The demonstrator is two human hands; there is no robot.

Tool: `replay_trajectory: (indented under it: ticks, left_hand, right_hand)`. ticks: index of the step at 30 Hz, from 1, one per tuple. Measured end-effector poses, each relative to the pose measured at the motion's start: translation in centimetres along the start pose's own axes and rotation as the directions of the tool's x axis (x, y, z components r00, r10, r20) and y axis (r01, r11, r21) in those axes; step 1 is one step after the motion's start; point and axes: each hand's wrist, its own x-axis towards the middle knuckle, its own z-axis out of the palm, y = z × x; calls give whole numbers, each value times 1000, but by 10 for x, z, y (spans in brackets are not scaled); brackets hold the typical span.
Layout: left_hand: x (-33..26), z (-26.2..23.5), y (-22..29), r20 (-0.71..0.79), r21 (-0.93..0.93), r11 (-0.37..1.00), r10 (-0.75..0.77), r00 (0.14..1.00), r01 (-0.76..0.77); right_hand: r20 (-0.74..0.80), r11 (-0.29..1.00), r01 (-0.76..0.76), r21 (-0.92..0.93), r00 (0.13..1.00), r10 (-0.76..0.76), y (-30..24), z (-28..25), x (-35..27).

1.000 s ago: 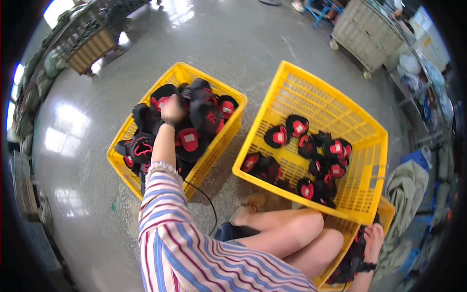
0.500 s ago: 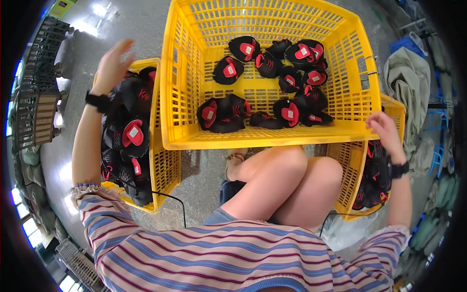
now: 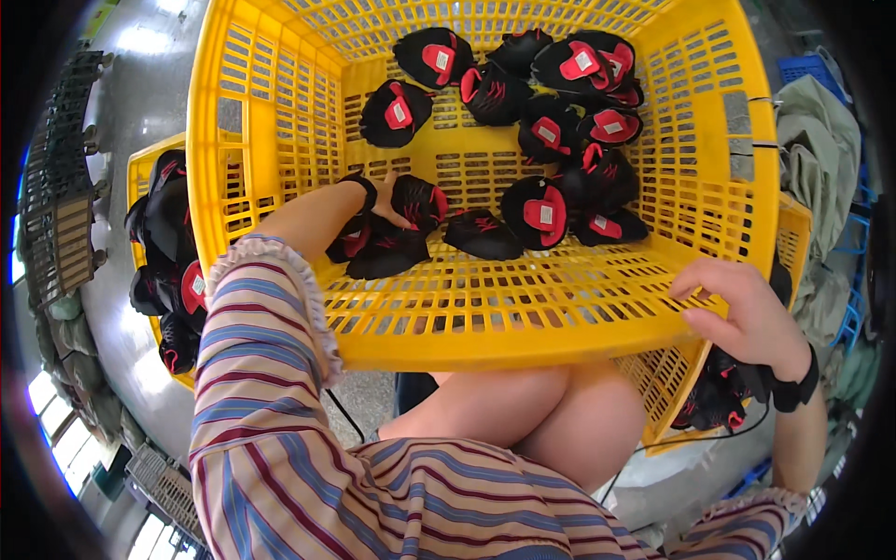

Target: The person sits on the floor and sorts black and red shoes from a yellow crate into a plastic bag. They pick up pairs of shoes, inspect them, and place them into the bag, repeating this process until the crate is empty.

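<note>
A large yellow plastic crate (image 3: 523,322) stands in front of my knees, holding several black shoe pieces with red patches (image 3: 546,210). My left hand (image 3: 383,203), with a black band on the wrist, reaches into the crate from the left. Its fingers curl onto a black and red shoe piece (image 3: 422,201) near the crate's middle. My right hand (image 3: 742,313), also with a black wrist band, grips the crate's near rim at the right corner, fingers over the edge.
A second yellow crate (image 3: 140,173) of the same black pieces sits on the floor at my left. A third yellow crate (image 3: 667,392) lies under the big one at my right. Green cloth (image 3: 817,149) is piled at the right and metal racks (image 3: 56,215) stand at the far left.
My left hand has come from above the left crate into the big crate and onto a shoe piece. My right hand has moved from the lower right crate up onto the big crate's rim.
</note>
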Motion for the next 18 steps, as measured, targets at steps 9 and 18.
replay_trajectory:
  ticks: [9, 18]
  left_hand:
    - [-61, 9, 59, 96, 310, 946, 73, 993, -100]
    - [-22, 3, 27, -280, 335, 933, 229, 932, -129]
  right_hand:
    - [70, 970, 229, -86, 972, -223, 32, 5, 158]
    - [80, 970, 236, -58, 970, -231, 25, 28, 157]
